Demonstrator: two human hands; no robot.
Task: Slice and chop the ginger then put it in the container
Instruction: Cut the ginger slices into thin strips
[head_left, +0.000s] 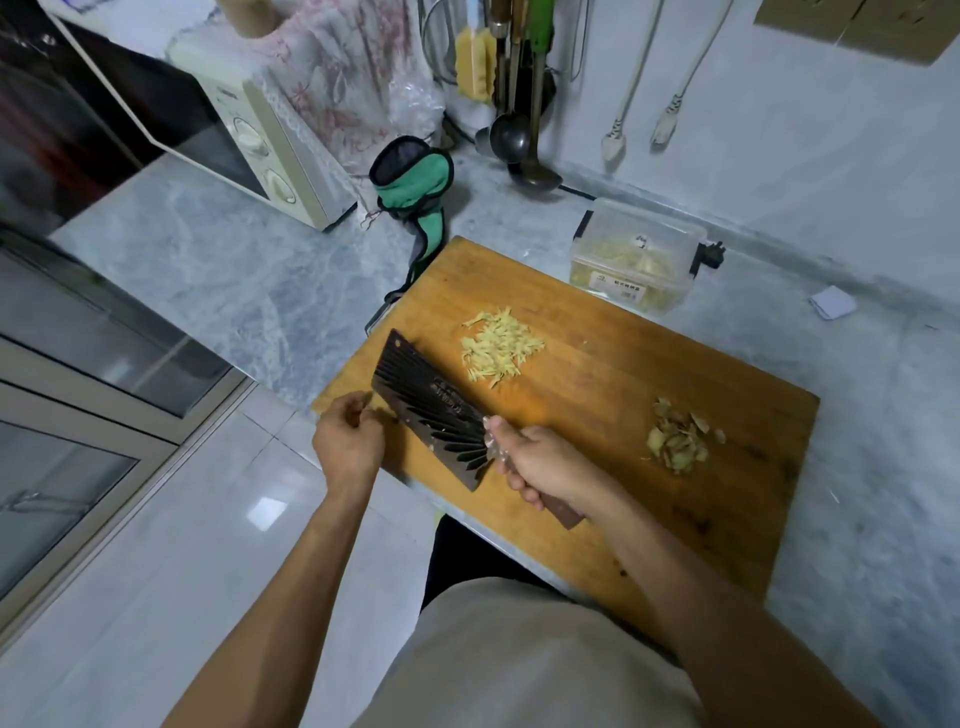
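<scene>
A pile of pale shredded ginger (500, 347) lies on the wooden cutting board (613, 395). A smaller heap of brownish ginger peel (678, 439) sits toward the board's right side. My right hand (543, 462) grips the handle of a dark ribbed cleaver (431, 410), whose blade lies tilted over the board's near left part. My left hand (348, 439) hovers at the blade's left edge with fingers curled, touching or nearly touching it. A clear plastic container (636, 257) holding some ginger stands just beyond the board's far corner.
A cream microwave (249, 135) stands at the back left on the marble counter (234, 270). A green cloth (421, 192) lies behind the board. Ladles (519, 140) hang at the wall. A power plug (711, 254) lies beside the container, and a white paper scrap (831, 302) at right.
</scene>
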